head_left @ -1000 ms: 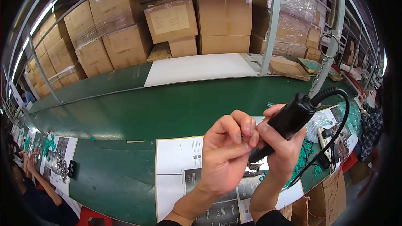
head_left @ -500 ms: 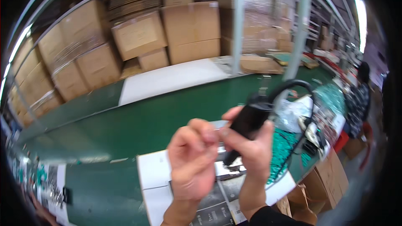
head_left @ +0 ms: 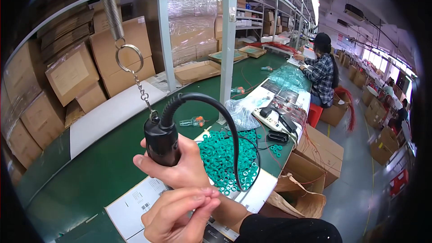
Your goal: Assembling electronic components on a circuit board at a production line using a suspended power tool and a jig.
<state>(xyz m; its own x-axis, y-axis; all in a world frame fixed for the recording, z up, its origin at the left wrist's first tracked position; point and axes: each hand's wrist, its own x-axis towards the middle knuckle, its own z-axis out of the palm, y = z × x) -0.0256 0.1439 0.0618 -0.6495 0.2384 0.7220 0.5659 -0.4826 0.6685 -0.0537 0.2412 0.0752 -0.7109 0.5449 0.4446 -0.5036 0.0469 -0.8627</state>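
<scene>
My right hand (head_left: pixel 182 162) is wrapped round a black electric screwdriver (head_left: pixel 161 141). The tool hangs from a chain and a metal ring (head_left: pixel 129 58) under a coil spring (head_left: pixel 110 6), and a thick black cable (head_left: pixel 231 128) loops from its top. Its lower end is hidden behind my hand. Just below, in front of my right wrist, my left hand (head_left: pixel 177 216) is closed in a pinch; whatever is between its fingertips is too small to make out. Beside my right hand lies a heap of green rings (head_left: pixel 225 159).
White printed cardboard (head_left: pixel 135 207) lies on the green bench (head_left: pixel 105 155). Past the rings are a clear plastic bag (head_left: pixel 245 112), a power strip (head_left: pixel 274 121) and two orange-and-clear tools (head_left: pixel 193 121). Open cartons (head_left: pixel 297 171) stand to the right. A person (head_left: pixel 321 69) sits farther along the bench.
The view has swung right. The screwdriver, in my right hand, now stands more upright and farther left in view. My left hand has gone from beside it to below my right hand.
</scene>
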